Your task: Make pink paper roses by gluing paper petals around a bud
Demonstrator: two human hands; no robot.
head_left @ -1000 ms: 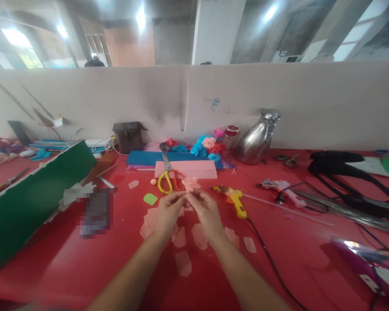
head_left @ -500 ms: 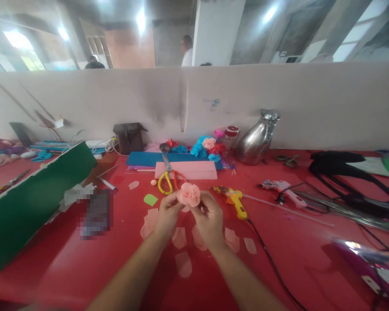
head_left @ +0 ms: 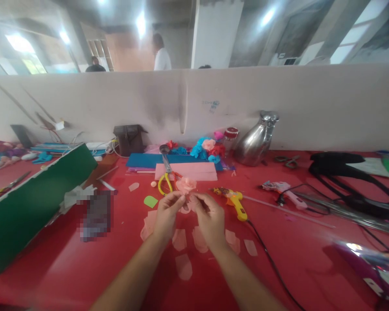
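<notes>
A pink paper flower (head_left: 186,184) is held up in front of me, tilted away. My left hand (head_left: 167,214) is closed, thumb and fingers pinching at the flower's base. Closed in a pinch beside it, my right hand (head_left: 210,218) meets the same base, its fingertips close to the left ones. Loose pink paper petals (head_left: 183,266) lie on the red table below and around my wrists. Just beyond the flower rest scissors (head_left: 165,183) with yellow and orange handles. To the right of my right hand is a yellow glue gun (head_left: 238,206).
A green board (head_left: 39,203) stands at the left. Folded pink paper (head_left: 201,171) and several coloured paper flowers (head_left: 199,149) lie at the back, near a steel jug (head_left: 256,140). A second glue gun (head_left: 285,190) and a purple iron (head_left: 369,268) are right. Two people (head_left: 162,56) appear beyond the partition.
The flower has tipped away from me and dropped slightly behind my fingertips, so its base now faces me. Both hands have turned a little inward. A person in the background has moved left.
</notes>
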